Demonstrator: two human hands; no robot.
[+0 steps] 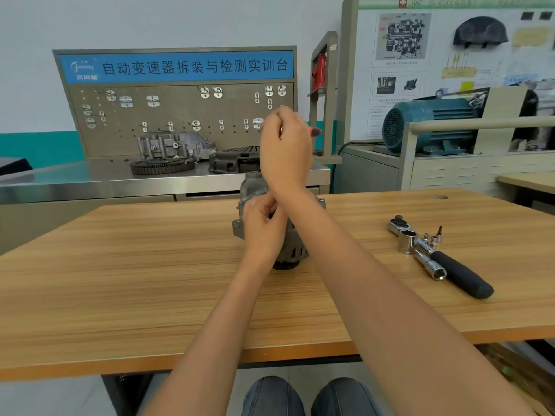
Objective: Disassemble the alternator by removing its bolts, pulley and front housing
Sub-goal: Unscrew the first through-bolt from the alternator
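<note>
The grey alternator (252,187) stands on the wooden table (150,265), mostly hidden behind my hands and right forearm. My left hand (262,226) grips its housing from the near side, fingers curled on the upper edge. My right hand (285,145) is raised above the alternator, fingers curled round a thin metal shaft (281,129) with a red and black handle tip (314,132) poking out to the right. The shaft's lower end and the bolt heads under my hands are hidden.
A ratchet wrench with a black grip (450,265), a large socket (407,240) and small bits (434,238) lie at the table's right. Behind stands a steel bench (90,181) with a gear, housings and a pegboard. A blue motor (429,124) sits far right.
</note>
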